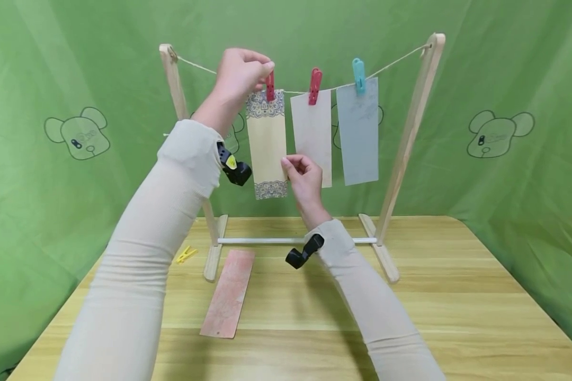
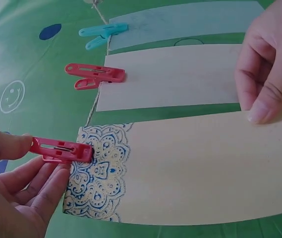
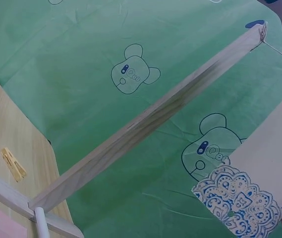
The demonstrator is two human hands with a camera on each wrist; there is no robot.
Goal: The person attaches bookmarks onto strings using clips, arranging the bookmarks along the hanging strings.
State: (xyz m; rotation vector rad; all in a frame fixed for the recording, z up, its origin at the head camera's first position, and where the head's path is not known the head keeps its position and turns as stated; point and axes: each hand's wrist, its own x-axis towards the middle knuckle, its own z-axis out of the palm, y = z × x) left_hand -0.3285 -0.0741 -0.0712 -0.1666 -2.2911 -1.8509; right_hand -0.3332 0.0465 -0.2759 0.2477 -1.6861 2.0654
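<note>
A cream card (image 1: 268, 143) with blue lace patterns at both ends hangs upright on the string. My left hand (image 1: 240, 73) pinches a red clothespin (image 1: 269, 89) at the card's top edge; in the left wrist view the pin's jaws overlap the patterned end (image 2: 101, 173). Thumb and index finger of my right hand (image 1: 307, 182) pinch the card's right edge, low down. Right of it, a second red clothespin (image 1: 315, 85) holds a whitish card (image 1: 314, 132), and a light blue clothespin (image 1: 359, 75) holds a grey-blue card (image 1: 359, 137).
The string (image 1: 395, 64) runs between two wooden posts (image 1: 412, 132), joined low down by a white rod (image 1: 262, 241). On the wooden table (image 1: 457, 296) lie a pink card (image 1: 229, 296) and a yellow clothespin (image 1: 187, 255). Green cloth (image 1: 519, 69) hangs behind.
</note>
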